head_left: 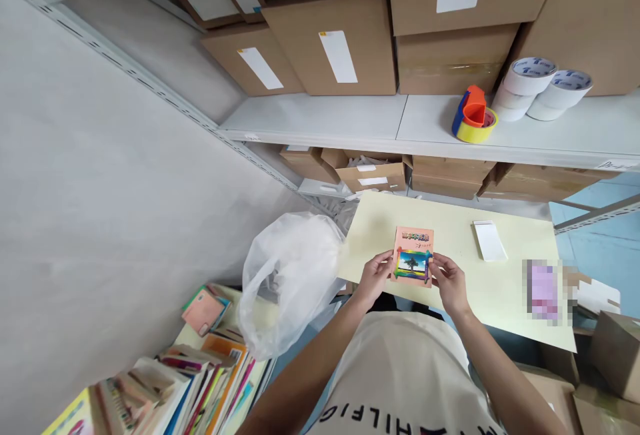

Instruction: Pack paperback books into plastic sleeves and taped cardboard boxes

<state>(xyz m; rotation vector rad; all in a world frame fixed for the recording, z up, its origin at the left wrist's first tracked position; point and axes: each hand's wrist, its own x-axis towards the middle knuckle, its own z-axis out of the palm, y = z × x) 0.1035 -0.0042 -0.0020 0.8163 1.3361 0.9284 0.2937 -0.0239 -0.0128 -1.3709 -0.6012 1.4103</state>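
Note:
A small pink booklet (413, 248) with a tree picture on its cover lies over the near edge of a pale yellow table (510, 288). My left hand (374, 277) pinches its left edge. My right hand (449, 281) grips its right edge, fingers curled round it. A white slip of paper (489, 240) lies flat on the table, to the right of the booklet.
A crumpled clear plastic bag (290, 275) hangs off the table's left end. Several books (200, 375) are stacked low on the left. Shelves behind hold cardboard boxes (335, 41), a tape dispenser (473, 115) and white tape rolls (545, 88). More boxes (615, 355) stand at the right.

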